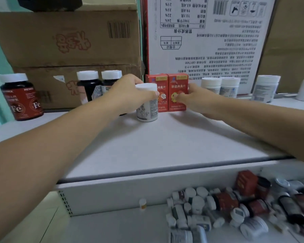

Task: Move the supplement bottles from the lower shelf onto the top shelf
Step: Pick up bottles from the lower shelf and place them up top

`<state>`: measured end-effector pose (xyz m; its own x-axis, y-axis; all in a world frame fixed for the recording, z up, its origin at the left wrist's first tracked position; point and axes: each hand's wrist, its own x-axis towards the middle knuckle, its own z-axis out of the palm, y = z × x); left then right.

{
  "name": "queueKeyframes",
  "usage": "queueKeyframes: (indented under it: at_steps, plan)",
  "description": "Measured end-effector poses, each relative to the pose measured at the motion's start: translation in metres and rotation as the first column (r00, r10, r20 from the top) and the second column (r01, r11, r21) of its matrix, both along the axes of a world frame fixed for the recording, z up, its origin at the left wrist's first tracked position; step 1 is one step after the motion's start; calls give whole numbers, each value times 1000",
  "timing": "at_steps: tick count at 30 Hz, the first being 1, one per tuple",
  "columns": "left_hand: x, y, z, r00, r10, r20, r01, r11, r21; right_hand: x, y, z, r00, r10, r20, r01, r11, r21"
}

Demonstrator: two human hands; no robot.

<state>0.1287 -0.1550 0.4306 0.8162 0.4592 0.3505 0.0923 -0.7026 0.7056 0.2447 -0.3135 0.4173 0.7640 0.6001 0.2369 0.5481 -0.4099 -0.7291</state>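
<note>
In the middle of the frame, on the white top shelf point(165, 146), the left hand point(128, 92) grips a white plastic bottle with a white cap point(147, 109). Its fingers are curled round the cap, and the bottle stands upright on the shelf. Just behind this bottle and to its right stand two red cardboard boxes point(176, 81), side by side and touching. The right hand point(191, 99) holds the right one of them, with the thumb on its front face and the fingers at its right edge. At the left of the frame a dark red bottle with "Fe" on the label point(21, 100) stands on the same shelf, and two dark bottles with white caps point(88, 85) stand nearer the centre. In the lower right of the frame, on the lower shelf point(112, 228), lies a heap of supplement bottles point(226, 207), white and dark red, most on their sides. One small white bottle point(142, 203) stands apart, left of the heap.
</note>
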Motion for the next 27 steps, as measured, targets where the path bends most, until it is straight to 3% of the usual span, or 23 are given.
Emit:
queueKeyframes:
  at_steps: [2,4,10,15,20,27]
  plan:
    - [-7,-4,4,1000,-27,-11,27,999,-34,-16,-12,4,993,-65,101,86,973,-215]
    - [-14,-9,8,992,-122,-39,117,986,-117,-27,-26,6,988,-13,155,62,947,-315]
    - [-28,-44,24,975,-196,-101,208,970,126,-60,-75,4,971,53,234,31,939,-344]
    - [-7,-103,35,963,-252,-94,267,936,228,-51,-124,-2,962,75,262,31,926,-377]
    - [40,-164,30,956,-276,-98,291,929,229,-3,-189,-1,952,80,297,48,915,-401]
    - [125,-249,38,976,-172,-131,208,914,348,89,-279,4,933,128,336,51,878,-477]
